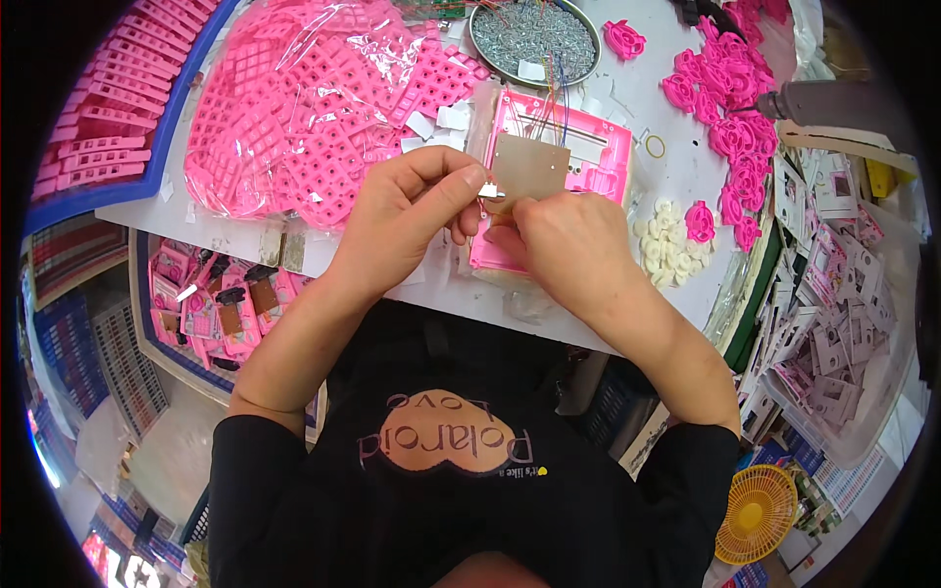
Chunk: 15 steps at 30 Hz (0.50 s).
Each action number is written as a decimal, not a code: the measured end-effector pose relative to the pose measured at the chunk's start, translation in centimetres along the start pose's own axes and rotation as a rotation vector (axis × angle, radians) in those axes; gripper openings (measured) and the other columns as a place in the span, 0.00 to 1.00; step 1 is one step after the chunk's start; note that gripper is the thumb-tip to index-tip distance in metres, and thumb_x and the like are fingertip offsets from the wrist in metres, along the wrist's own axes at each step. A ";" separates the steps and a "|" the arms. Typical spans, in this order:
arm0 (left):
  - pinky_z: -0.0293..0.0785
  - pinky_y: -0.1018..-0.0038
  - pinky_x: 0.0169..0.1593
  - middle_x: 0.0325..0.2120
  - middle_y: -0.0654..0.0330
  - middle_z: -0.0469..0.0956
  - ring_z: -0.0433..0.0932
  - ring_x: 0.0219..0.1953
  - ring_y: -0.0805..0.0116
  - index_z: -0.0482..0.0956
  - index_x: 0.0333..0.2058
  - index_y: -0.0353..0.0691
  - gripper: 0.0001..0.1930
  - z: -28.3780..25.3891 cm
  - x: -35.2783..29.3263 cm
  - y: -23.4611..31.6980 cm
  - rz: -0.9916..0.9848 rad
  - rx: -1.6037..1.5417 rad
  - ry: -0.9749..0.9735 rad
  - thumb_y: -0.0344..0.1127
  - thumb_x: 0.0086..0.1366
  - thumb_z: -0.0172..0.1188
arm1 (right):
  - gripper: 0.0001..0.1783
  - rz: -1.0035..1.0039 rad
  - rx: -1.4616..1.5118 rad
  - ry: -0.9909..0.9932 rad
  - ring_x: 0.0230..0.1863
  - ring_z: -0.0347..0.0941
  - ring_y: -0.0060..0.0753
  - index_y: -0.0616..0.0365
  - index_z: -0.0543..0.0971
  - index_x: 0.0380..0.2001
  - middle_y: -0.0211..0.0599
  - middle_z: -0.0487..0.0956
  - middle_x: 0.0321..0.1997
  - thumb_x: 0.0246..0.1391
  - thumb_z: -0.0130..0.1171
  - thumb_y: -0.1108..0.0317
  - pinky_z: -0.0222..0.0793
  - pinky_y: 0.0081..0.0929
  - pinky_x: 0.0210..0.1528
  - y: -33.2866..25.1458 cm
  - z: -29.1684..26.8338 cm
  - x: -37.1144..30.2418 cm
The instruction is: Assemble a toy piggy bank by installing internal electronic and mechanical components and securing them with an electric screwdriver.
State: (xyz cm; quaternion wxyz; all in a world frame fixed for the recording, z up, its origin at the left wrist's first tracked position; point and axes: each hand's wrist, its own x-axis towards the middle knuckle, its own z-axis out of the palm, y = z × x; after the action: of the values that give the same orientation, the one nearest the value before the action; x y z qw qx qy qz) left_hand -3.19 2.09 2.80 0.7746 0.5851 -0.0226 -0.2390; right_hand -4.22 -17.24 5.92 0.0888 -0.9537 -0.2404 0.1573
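Note:
A tan circuit board (529, 165) with thin coloured wires stands over an open pink plastic casing (613, 147) on the table. My left hand (417, 211) is closed in a pinch at the board's left edge, thumb and forefinger on a small white-and-silver piece (491, 190). Against the board's lower edge, my right hand (583, 245) has its fingers curled closed over the casing. What lies between those fingertips is hidden. Beneath the casing there is clear plastic wrapping (480, 113).
A clear bag of pink keypad-like parts (284, 127) lies at left, beside a blue tray (176, 127). Behind the casing sits a round tin of screws (534, 44). White rings (671, 250) and pink frames (745, 147) are at right. A grey tool (833, 103) juts in.

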 end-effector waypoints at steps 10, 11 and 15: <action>0.70 0.80 0.34 0.27 0.65 0.78 0.73 0.28 0.79 0.81 0.40 0.33 0.11 0.3 0.0 0.3 0.040 0.031 -0.029 0.36 0.72 0.54 | 0.08 -0.013 0.056 0.131 0.26 0.81 0.48 0.58 0.79 0.22 0.46 0.80 0.20 0.51 0.60 0.67 0.76 0.42 0.28 1.0 1.2 -0.5; 0.70 0.80 0.34 0.27 0.65 0.78 0.73 0.28 0.79 0.81 0.40 0.33 0.11 0.4 -0.1 0.3 0.045 0.037 -0.030 0.35 0.72 0.54 | 0.08 -0.007 0.102 0.153 0.26 0.80 0.49 0.58 0.80 0.22 0.47 0.80 0.21 0.52 0.60 0.66 0.75 0.43 0.28 1.1 1.3 -0.6; 0.70 0.80 0.34 0.28 0.65 0.78 0.73 0.29 0.80 0.81 0.42 0.32 0.11 1.0 0.0 0.4 0.067 0.056 -0.090 0.33 0.72 0.53 | 0.11 0.088 0.137 0.199 0.24 0.78 0.54 0.57 0.80 0.23 0.46 0.79 0.20 0.54 0.60 0.63 0.73 0.47 0.30 0.6 1.2 -0.8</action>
State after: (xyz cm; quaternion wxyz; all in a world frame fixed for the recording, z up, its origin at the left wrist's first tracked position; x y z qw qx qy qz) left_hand -3.40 1.29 3.52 0.7636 0.5941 -0.0838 -0.2384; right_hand -5.00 -18.02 4.87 0.1702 -0.9659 -0.1770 0.0819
